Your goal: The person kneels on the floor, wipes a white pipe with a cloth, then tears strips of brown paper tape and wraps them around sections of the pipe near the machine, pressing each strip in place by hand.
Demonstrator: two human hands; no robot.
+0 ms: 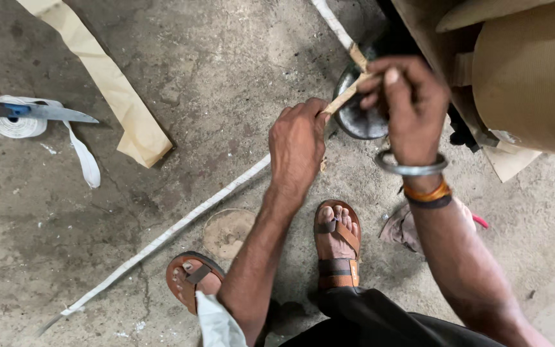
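Head view: my left hand [298,142] and right hand [406,103] pinch the strip [345,96] tight, so it stays straight.

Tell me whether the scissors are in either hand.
No: the scissors lie on the floor across a white tape roll, apart from both hands, which grip a tan strip.

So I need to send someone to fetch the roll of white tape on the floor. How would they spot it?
Start at the concrete floor and look to the far left edge, past the long tan paper strip. The roll of white tape lies flat there under a blue-handled blade, one loose white tail curling off beside it. It is the only coiled thing there.
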